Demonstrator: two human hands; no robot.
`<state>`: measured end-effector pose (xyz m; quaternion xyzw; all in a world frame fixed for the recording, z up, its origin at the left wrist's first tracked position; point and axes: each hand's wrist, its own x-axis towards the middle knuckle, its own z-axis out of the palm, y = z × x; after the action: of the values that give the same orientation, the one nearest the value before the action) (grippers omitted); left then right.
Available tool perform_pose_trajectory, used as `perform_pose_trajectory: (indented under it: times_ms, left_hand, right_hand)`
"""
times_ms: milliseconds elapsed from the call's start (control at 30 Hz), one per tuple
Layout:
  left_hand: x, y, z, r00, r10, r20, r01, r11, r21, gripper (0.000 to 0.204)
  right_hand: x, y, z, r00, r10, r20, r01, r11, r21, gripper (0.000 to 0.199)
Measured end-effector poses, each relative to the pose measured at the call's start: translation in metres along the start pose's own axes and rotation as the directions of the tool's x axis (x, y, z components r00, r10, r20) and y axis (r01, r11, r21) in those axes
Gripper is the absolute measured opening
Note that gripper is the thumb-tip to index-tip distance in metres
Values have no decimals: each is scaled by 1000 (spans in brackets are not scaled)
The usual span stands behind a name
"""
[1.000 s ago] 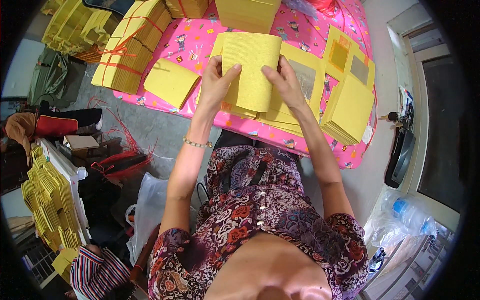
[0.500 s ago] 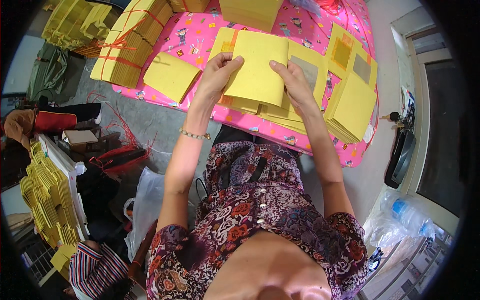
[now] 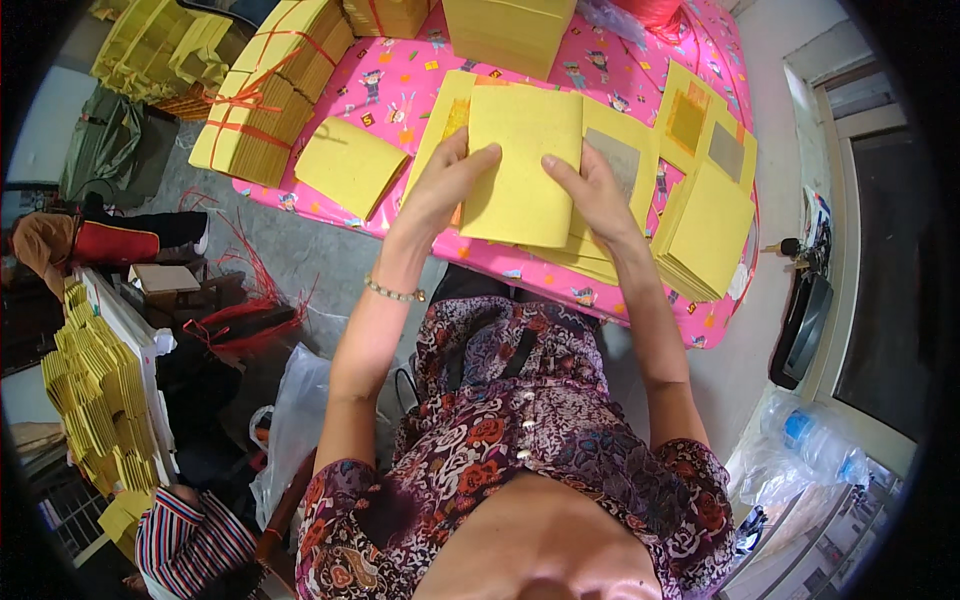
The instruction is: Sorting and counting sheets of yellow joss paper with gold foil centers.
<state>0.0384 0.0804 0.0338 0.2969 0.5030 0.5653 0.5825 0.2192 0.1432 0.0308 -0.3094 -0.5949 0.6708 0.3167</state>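
A folded wad of yellow joss paper point(image 3: 522, 165) is held upright between my two hands above the near side of the table. My left hand point(image 3: 445, 182) grips its left edge, thumb on the front face and fingers mostly hidden behind. On the right edge, my right hand point(image 3: 600, 190) pinches it the same way. Beneath and behind it lie more yellow sheets point(image 3: 632, 190), one with a grey-silver patch. A separate folded yellow piece point(image 3: 350, 165) rests to the left of my left hand. To the right sits a stack of folded yellow paper point(image 3: 705, 232).
Red-tied yellow bundles point(image 3: 245, 130) stand at the table's left, and a tall yellow block point(image 3: 508, 35) at the back. The pink patterned cloth point(image 3: 385, 95) covers the table. A person in striped sleeves point(image 3: 195, 535) is lower left, near piled yellow paper point(image 3: 95, 390). Plastic bottles point(image 3: 815, 430) lie right.
My hands have drawn the joss paper slightly down toward me. Its lower edge, earlier curled away from the sheets, now hangs straighter. The whole view has shifted slightly.
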Motion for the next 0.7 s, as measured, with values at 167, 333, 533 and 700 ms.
perform_pose_trajectory:
  times_ms: [167,333,533,700]
  left_hand:
    - [-15,-5,15,950,310,30,-311,950,31,39]
    - [-18,-9,18,846,529,65,-533,838,119,38]
    - [-20,-5,25,817,573,66,-576,805,141,38]
    - [-18,-1,26,852,522,44,-523,842,134,38]
  right_hand:
    - [-6,0,2,992,-123,14,123,992,-41,43]
    - [-13,-3,2,983,-181,29,183,981,-59,44]
    - [-14,-4,5,971,-240,-3,240,970,-40,42]
    - [-12,-9,5,984,-167,-64,166,986,-24,31]
